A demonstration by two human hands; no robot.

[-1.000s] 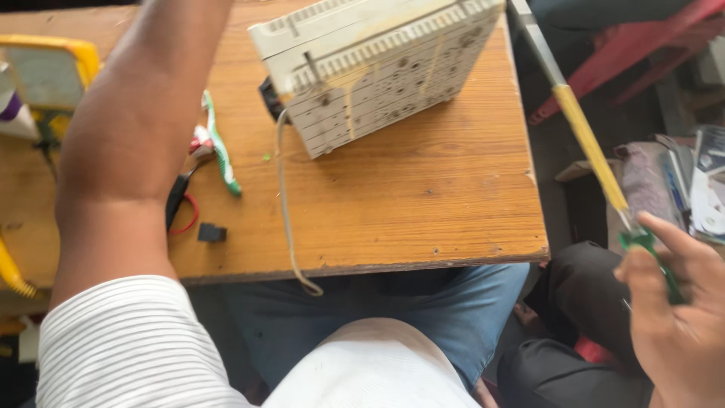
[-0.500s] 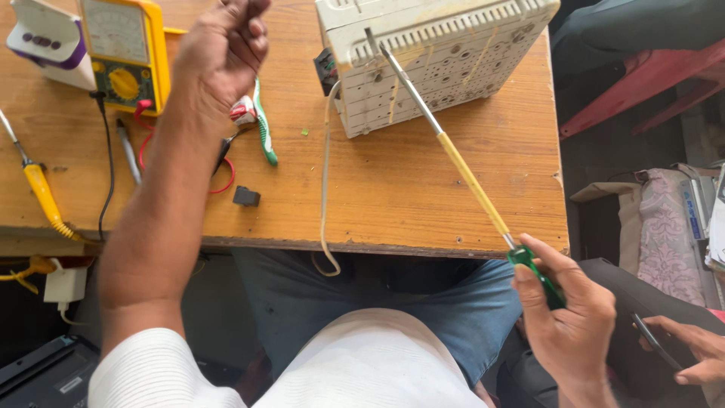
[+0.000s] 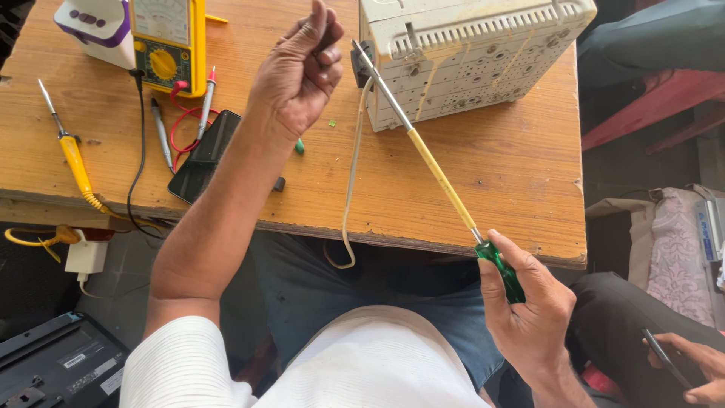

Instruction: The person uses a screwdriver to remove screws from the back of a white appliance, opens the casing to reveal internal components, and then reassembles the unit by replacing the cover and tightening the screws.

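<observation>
My right hand (image 3: 532, 308) grips the green handle of a long screwdriver (image 3: 442, 181) with a yellow shaft; its metal tip reaches up to the left end of a cream perforated box-shaped device (image 3: 468, 57) on the wooden table (image 3: 491, 181). A cream cord (image 3: 351, 174) hangs from that device over the table's front edge. My left hand (image 3: 298, 72) is raised above the table with fingers curled, pinching something small that I cannot make out, close to the device's left end.
On the table's left lie a yellow multimeter (image 3: 166, 41) with red and black probe leads, a black phone (image 3: 202, 155), a yellow-handled soldering iron (image 3: 72, 155) and a white-and-purple box (image 3: 94, 23). Another person's hand (image 3: 691, 366) holds a phone at lower right.
My view has shifted right and down. The left hand has drawn back toward the device's left end. The right hand has kept hold of the screwdriver, its tip now at the device's corner.
</observation>
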